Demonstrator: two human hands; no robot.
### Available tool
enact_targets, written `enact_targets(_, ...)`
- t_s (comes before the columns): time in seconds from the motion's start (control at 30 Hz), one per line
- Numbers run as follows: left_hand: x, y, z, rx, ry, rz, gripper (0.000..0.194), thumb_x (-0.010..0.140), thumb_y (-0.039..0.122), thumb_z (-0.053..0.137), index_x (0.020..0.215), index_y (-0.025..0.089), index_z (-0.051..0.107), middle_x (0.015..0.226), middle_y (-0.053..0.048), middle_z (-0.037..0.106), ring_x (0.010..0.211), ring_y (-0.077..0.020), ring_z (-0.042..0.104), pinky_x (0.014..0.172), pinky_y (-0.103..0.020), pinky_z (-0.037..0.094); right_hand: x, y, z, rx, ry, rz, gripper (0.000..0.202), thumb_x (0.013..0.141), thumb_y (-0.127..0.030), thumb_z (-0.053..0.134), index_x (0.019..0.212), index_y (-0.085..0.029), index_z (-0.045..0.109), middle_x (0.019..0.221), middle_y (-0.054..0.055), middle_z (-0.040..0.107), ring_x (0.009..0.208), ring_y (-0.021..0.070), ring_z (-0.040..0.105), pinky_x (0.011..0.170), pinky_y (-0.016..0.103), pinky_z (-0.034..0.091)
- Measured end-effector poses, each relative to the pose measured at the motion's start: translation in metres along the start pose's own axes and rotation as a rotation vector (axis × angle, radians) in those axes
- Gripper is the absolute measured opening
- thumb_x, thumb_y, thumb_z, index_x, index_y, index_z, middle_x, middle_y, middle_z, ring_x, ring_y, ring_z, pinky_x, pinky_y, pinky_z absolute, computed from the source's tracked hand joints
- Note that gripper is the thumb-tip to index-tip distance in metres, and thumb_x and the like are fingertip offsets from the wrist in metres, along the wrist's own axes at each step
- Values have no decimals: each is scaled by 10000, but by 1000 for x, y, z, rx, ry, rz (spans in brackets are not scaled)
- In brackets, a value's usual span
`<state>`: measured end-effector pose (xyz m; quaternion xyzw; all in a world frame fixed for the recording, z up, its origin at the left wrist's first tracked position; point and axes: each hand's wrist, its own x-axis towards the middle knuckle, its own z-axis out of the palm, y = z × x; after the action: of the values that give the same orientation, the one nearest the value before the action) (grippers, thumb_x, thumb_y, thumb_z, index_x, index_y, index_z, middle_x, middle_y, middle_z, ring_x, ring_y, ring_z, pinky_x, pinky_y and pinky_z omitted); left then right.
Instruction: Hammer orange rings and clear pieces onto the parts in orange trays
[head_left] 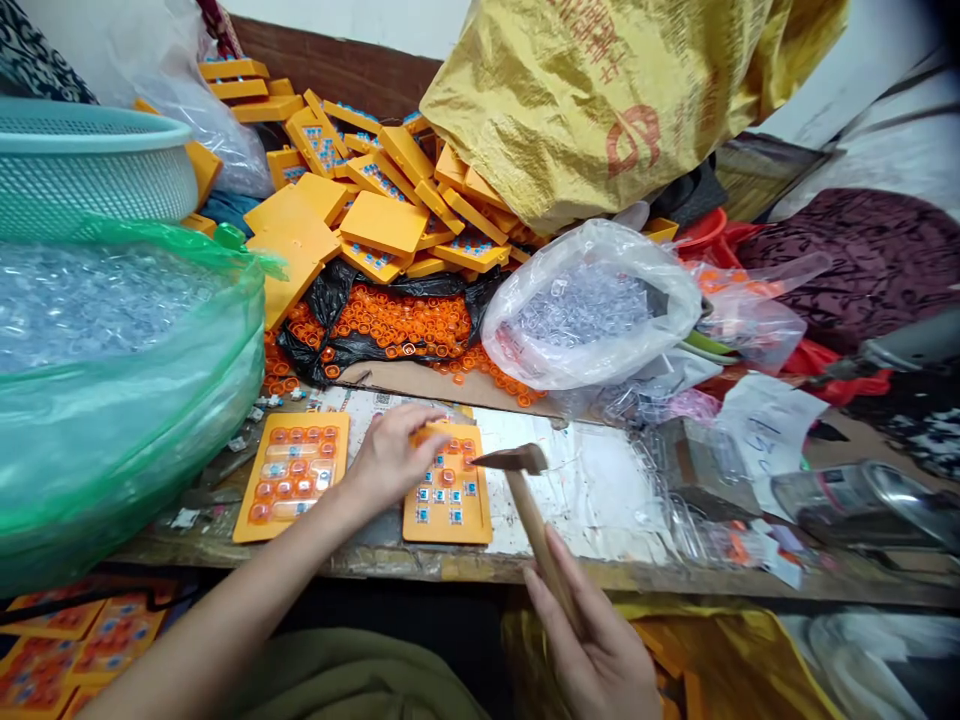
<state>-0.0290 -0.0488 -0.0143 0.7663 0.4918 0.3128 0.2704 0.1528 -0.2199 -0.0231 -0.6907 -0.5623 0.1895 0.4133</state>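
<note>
On the bench lies a yellow-orange panel [417,527] with blue-and-white switches and several orange caps. My left hand [394,455] is over its upper left part, fingers bent toward the caps; whatever is between the fingertips is too small to make out. My right hand [600,640] is closed around the wooden handle of a hammer [536,515], whose metal head is at the panel's right edge, near the upper right caps. A second panel [247,515], holding orange caps and clear pieces, lies to the left, under my left forearm.
Behind are a black bag of orange caps [405,320], a white bag of clear pieces [592,300] and piled orange panels [382,222]. A green bag [150,430] bulges over the left side. At right stand a clear jar [847,495] and a grey block [694,460].
</note>
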Motion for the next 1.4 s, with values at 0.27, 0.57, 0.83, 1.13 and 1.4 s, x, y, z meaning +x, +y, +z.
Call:
enact_targets(0.27, 95, -11, 37, 179, -177, 103, 182, 776, 109, 547, 764, 162, 721, 871, -76, 700, 867, -203, 636, 837, -302, 491, 2, -5, 0, 122, 120, 332, 509, 748, -437, 687, 1177, -163, 669, 1255, 81, 616, 1165, 302, 577, 1013, 388, 454)
enact_targets(0.57, 84, -1, 27, 207, -223, 141, 155, 787, 127, 547, 756, 143, 698, 828, -88, 695, 840, -218, 634, 811, -329, 493, -7, 4, 4, 201, 115, 425, 561, 749, -439, 692, 1234, -165, 627, 1289, 68, 593, 1198, 279, 550, 1043, 370, 399)
enact_targets(0.83, -45, 9, -10, -47, -78, 232, 268, 861, 186, 523, 1127, 159, 552, 957, -83, 676, 863, -184, 643, 785, -314, 532, -19, 8, 0, 36, 60, 22, 376, 813, -234, 648, 1188, -208, 657, 1177, 41, 668, 1020, 222, 673, 908, 268, 532)
enact_targets(1.13, -57, 0, 7, -38, -68, 145, 400, 845, 161, 538, 1239, 183, 470, 915, -62, 683, 839, -202, 650, 790, -357, 549, -15, -13, -2, -67, 8, -345, 648, 810, -17, 581, 1376, -310, 461, 1198, 17, 669, 986, 171, 690, 872, 219, 537)
enact_targets(1.4, -58, 5, -4, -2, -129, 101, 466, 782, 161, 622, 1231, 174, 495, 923, -60, 703, 831, -207, 674, 765, -347, 562, -16, 2, -3, -18, -194, -178, 498, 846, -137, 573, 1322, -275, 537, 1172, 39, 684, 990, 166, 688, 842, 173, 524)
